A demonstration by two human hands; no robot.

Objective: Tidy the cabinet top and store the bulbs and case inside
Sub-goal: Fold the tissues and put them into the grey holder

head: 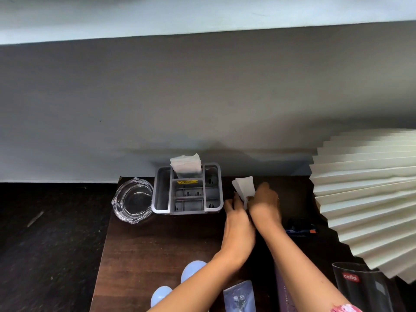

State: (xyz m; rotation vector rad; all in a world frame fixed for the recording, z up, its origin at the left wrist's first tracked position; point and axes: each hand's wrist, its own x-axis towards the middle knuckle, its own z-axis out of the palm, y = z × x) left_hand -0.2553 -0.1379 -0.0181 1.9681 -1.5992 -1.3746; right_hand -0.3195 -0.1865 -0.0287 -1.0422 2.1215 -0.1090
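A dark wooden cabinet top (pixel 162 244) is seen from above, against a pale wall.

At far left on it sits a glass dish (pixel 132 200). Just right of it stands a grey organiser (pixel 188 192) with napkins (pixel 186 165) upright in a far compartment.

Nearer the viewer, at the left near edge, lie two pale blue bulbs (pixel 192 270), side by side and partly hidden under the left forearm. Right of them, at the near edge, lies a clear packet (pixel 239 296), possibly the case, though that cannot be told.

Right of the organiser the two hands meet. The left hand (pixel 236 219) and right hand (pixel 265 201) are together, both pinching a small stack of white paper (pixel 244 188) that stands tilted above the fingers.

So the bulbs lie behind the hands, toward the viewer and to the left, and the left hand is the nearer to them. Judged from this, the paper goes first and the bulbs are not yet stored.

Further right lie a dark pen-like item (pixel 300 230), a pleated lampshade (pixel 369 199) and a dark container (pixel 360 287).
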